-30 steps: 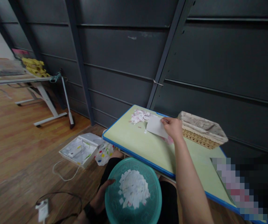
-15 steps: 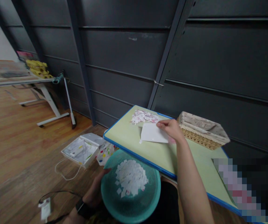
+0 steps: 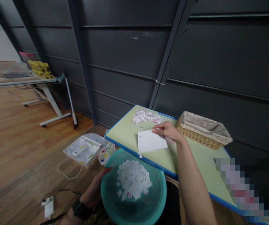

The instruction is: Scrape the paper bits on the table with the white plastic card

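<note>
My right hand (image 3: 169, 130) pinches the upper edge of a flat white card (image 3: 150, 142), which has a small dark hole near one corner. The card stands tilted on the pale green tabletop (image 3: 122, 129), and a small paper scrap (image 3: 140, 155) sits at its lower left edge by the table's blue rim. My left hand (image 3: 93, 189) grips the left rim of a green plastic colander (image 3: 164, 195), thumb over the edge and other fingers hidden underneath. Inside the colander lies a heap of small white paper pieces (image 3: 134, 179). Another pile of paper scraps (image 3: 146, 116) rests toward the table's far side.
A cloth-lined wicker basket (image 3: 202, 131) stands on the table's right part. On the floor at left are an open white box (image 3: 85, 153), a spotted plastic bag (image 3: 106, 153) and a power strip (image 3: 48, 207) with cords. A dark panelled wall (image 3: 125, 62) rises behind the table.
My right hand has drawn the card nearer to me and slightly left, with a scrap along its lower edge, toward the colander. The colander's right side has shifted a little rightward.
</note>
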`<state>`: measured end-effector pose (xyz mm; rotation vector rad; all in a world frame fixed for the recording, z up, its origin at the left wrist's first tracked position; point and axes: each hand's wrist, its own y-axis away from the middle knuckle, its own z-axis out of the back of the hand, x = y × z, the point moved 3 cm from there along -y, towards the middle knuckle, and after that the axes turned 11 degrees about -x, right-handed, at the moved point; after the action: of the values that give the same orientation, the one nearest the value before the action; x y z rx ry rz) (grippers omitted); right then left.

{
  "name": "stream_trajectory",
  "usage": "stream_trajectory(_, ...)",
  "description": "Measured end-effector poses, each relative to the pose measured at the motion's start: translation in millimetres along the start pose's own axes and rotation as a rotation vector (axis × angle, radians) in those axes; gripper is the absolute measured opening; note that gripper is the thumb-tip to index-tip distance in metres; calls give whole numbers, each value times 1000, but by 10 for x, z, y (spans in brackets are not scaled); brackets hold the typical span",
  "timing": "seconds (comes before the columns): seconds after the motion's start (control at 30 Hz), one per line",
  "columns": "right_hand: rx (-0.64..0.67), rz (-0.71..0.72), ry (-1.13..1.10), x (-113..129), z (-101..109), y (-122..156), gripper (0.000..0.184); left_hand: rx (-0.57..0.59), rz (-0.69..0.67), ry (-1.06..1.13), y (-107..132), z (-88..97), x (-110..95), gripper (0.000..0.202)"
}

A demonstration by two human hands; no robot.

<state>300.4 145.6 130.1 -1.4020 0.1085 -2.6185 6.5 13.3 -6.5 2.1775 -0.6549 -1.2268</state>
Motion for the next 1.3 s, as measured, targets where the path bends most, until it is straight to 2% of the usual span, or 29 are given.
stream_trajectory(0.3, 51, -30, -50, -24, -7, -5, 33, -17, 19, 0, -9, -13, -2, 43)
stream_trajectory(0.5, 46, -69, -67, -69, 0, -20, 36, 41, -13, -3, 33, -36, -27, 51)
stream_trajectory(0.67, 43, -90, -93, -62, 11, -4, 36, 52, -17, -8, 50, -40, -28, 45)
stream_trajectory(0.77, 83, -105, -106, -67, -1, 6, 38, 20, -30, -41, 57, -39, -30, 39)
stream_trajectory(0.9, 92, -80, -125, -63, -23, -7, 40, 30, -51, -29, 65, -53, -40, 34)
stream_trajectory(0.97, -29, -45, -154, -57, -6, -38, 41, 27, -29, -17, 61, -50, -34, 29)
stream_trajectory(1.1, -464, 5, -198, -122, 91, -119, 48, 13, -26, -15, 55, -40, -29, 21)
stream_trajectory(1.17, -632, 10, -160, -199, 130, -159, 49, 12, -34, -8, 57, -37, -30, 17)
stream_trajectory(1.23, -722, 24, -62, -272, 147, -198, 48, -7, -32, 5, 58, -30, -30, 14)
stream_trajectory(1.3, -759, 52, 85, -313, 138, -226, 45, -16, -41, 24, 57, -26, -33, 13)
